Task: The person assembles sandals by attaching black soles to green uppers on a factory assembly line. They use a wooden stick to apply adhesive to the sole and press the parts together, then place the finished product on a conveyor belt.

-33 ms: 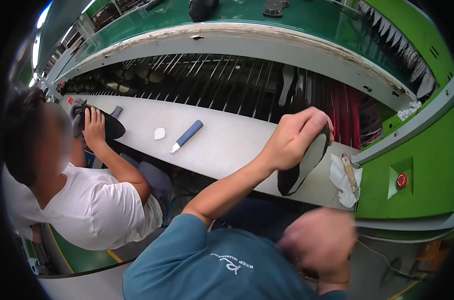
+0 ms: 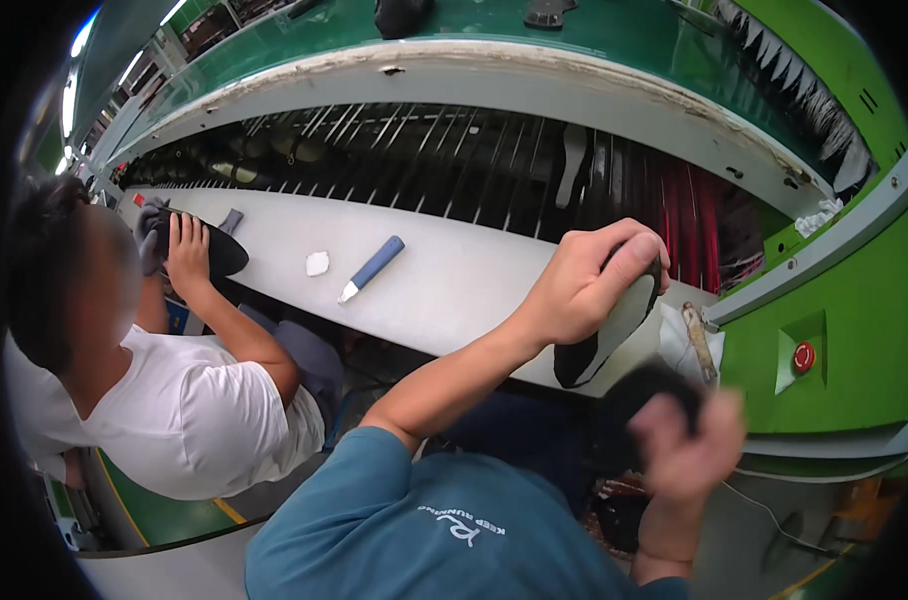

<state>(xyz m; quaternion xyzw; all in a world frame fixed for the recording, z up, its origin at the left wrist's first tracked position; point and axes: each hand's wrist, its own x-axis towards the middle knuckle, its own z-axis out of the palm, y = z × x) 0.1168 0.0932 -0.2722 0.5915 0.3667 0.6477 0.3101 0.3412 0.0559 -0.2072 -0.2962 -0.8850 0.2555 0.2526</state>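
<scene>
Resting on the white conveyor belt (image 2: 454,290), a black shoe (image 2: 599,335) stands tilted, wrapped by the left hand (image 2: 584,290) with fingers closed over it. Below those fingers, the blurred right hand (image 2: 689,450) shows no readable grip; a blue-handled tool (image 2: 372,268) lies well leftward.

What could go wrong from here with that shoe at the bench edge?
The left hand presses the black shoe against the white bench right at its edge, so it might slip off. The right hand is blurred and close to it, so it may knock the shoe.
</scene>
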